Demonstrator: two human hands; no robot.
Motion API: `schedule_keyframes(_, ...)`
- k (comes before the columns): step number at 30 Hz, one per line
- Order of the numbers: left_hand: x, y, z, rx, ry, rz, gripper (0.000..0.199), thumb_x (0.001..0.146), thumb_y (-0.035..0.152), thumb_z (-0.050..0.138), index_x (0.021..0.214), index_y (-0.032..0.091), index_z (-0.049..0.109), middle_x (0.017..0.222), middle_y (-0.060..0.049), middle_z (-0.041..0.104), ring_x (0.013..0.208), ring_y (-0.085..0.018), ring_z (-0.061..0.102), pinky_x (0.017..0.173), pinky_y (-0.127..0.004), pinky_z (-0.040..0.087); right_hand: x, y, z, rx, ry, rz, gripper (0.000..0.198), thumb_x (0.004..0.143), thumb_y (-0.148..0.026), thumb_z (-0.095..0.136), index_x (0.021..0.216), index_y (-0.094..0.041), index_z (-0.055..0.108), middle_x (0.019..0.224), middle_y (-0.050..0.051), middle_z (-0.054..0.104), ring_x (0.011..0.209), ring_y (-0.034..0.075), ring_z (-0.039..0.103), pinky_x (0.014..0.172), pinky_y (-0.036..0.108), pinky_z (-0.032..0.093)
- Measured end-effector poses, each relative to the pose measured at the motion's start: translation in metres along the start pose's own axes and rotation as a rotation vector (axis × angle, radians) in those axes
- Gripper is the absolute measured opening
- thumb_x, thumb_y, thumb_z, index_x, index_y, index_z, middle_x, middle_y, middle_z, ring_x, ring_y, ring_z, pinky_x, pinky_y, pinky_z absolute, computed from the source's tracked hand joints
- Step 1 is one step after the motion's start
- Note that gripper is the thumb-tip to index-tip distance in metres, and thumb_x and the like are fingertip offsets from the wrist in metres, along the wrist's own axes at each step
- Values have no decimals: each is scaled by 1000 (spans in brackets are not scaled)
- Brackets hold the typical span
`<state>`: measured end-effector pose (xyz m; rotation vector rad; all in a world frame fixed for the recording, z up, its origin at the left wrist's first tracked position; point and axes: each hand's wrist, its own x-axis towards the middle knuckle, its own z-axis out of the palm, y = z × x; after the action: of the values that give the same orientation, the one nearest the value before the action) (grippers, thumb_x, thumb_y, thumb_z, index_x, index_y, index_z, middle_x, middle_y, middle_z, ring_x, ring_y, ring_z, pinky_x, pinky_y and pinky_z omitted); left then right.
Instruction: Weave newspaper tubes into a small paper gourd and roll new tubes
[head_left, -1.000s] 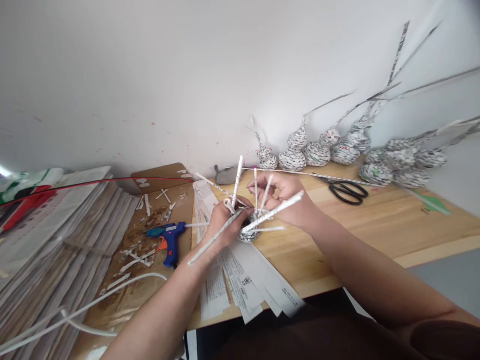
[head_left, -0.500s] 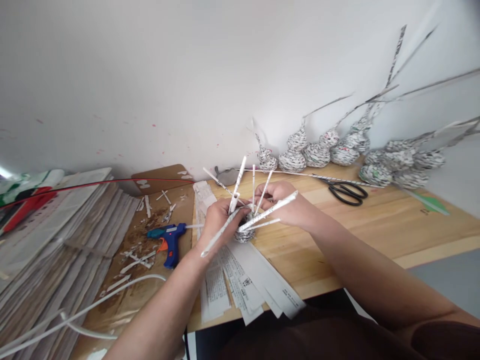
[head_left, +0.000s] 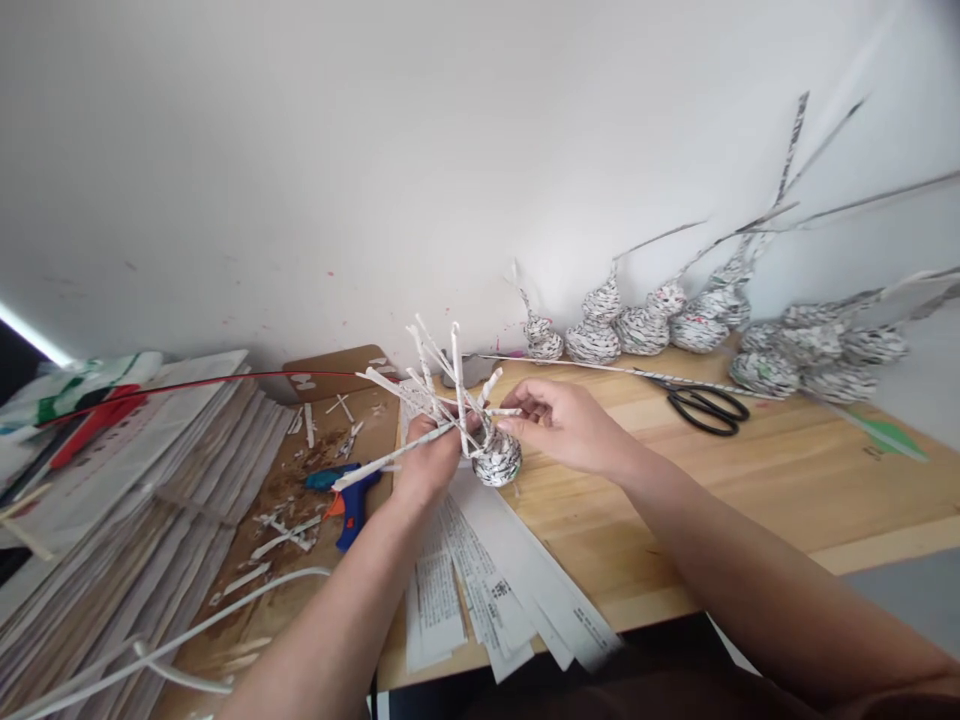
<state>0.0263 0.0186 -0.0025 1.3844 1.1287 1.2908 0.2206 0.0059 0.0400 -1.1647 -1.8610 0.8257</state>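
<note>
A small round body woven from rolled newspaper [head_left: 498, 462] sits between my hands, with several white paper tubes [head_left: 458, 375] sticking up and out of its top, mostly leaning left. My left hand [head_left: 433, 450] is closed around the left side of the weaving, at the base of the tubes; its fingertips are partly hidden. On the right, my right hand [head_left: 551, 420] pinches a short paper tube [head_left: 504, 411] near the rim with thumb and fingers. Flat printed paper strips [head_left: 517, 590] lie fanned out beneath the work.
Several finished woven paper gourds [head_left: 592, 335] stand along the wall. Black scissors [head_left: 705, 408] lie at right on the wooden table [head_left: 750, 490]. A blue glue gun [head_left: 352, 505] rests on stained cardboard [head_left: 300, 480] with paper scraps. A tall newspaper stack [head_left: 150, 510] fills the left side.
The woven body has tilted and turned, so its tubes now lean left and its round side shows. My right hand has shifted to the right side of its rim. The view has moved slightly.
</note>
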Motion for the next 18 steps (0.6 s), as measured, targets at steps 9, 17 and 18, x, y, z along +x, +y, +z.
schedule_keyframes(9, -3, 6, 3, 55, -130, 1, 26, 77, 38, 67, 90, 16, 72, 71, -1, 69, 60, -14, 57, 56, -24, 42, 2, 8, 11, 28, 73, -74, 12, 84, -26, 63, 90, -17, 68, 85, 4, 72, 71, 14, 64, 64, 25, 47)
schedule_keyframes(17, 0, 1, 0, 6, -42, -19, 22, 75, 37, 69, 83, 16, 69, 69, 0, 66, 61, -14, 55, 59, -25, 42, 2, 5, 14, 18, 80, -85, 15, 86, -31, 60, 89, -17, 67, 77, 2, 68, 64, 12, 58, 59, 22, 42)
schedule_keyframes(18, 1, 1, -1, -6, -35, -22, 22, 75, 37, 69, 83, 16, 69, 70, 0, 67, 62, -14, 56, 60, -25, 43, 2, 5, 14, 11, 87, -86, 16, 86, -32, 60, 88, -17, 66, 77, 2, 68, 64, 11, 57, 58, 22, 41)
